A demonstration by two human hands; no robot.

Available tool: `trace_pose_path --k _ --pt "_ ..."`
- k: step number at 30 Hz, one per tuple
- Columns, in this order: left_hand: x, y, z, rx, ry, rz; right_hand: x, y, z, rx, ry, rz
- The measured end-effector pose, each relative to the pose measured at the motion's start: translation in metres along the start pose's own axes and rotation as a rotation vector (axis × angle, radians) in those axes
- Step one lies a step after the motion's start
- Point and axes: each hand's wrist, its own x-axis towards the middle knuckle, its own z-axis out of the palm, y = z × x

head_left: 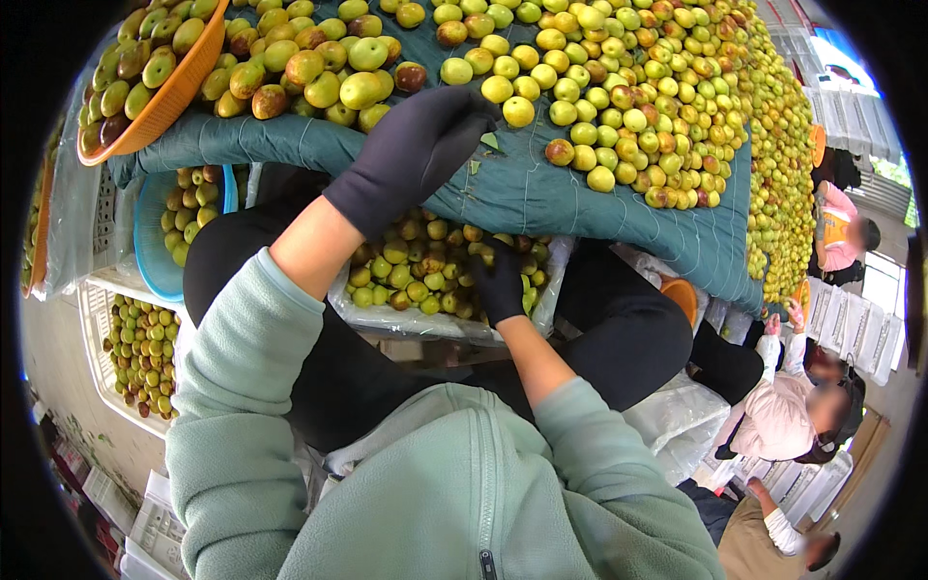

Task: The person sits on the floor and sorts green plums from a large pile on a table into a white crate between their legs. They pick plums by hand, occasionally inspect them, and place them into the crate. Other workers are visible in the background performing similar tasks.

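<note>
My left hand, in a black glove, is over the front part of a quilted green cloth spread on the sorting surface. Its fingers curl beside loose yellow-green jujubes, and whether they hold one is hidden. Lower down, my right hand, also gloved in black, reaches among jujubes in a plastic-lined crate between my knees. Fruit lies around its fingers; I cannot tell if any is gripped. A small green leaf rests on the cloth near my left hand.
An orange basket of larger jujubes stands at the upper left. Below it are a blue basin and a white crate, both with fruit. Heaped jujubes spread to the right. Co-workers sit along the right side.
</note>
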Motion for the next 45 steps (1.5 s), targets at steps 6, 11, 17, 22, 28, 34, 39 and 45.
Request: trace_pose_path --k 6,11,17,22,28,34,39,45 --pt "-0.004 -0.003 0.0 0.065 -0.028 0.029 0.003 0.005 0.0 -0.386 -0.232 -0.098" --pt "-0.002 -0.008 0.007 -0.022 -0.064 0.043 0.006 0.005 0.013 -0.342 -0.349 0.026" --pt "-0.001 -0.007 0.011 0.061 -0.071 0.021 0.014 0.013 0.011 -0.457 -0.377 -0.196" --pt "-0.001 -0.004 0.008 0.073 -0.121 -0.007 -0.003 -0.001 0.008 -0.408 -0.313 -0.057" --pt "-0.004 -0.002 0.009 0.053 -0.151 -0.035 0.021 0.018 -0.01 -0.103 0.279 0.201" --pt "0.0 0.0 0.013 0.087 -0.158 -0.084 0.047 0.062 -0.006 -0.58 0.259 -0.09" --pt "0.0 -0.003 0.023 -0.005 -0.141 -0.147 0.043 0.055 -0.001 -0.612 0.037 0.136" --pt "0.004 -0.001 0.029 -0.026 -0.185 -0.091 0.027 -0.049 -0.07 -0.037 -0.041 -0.447"
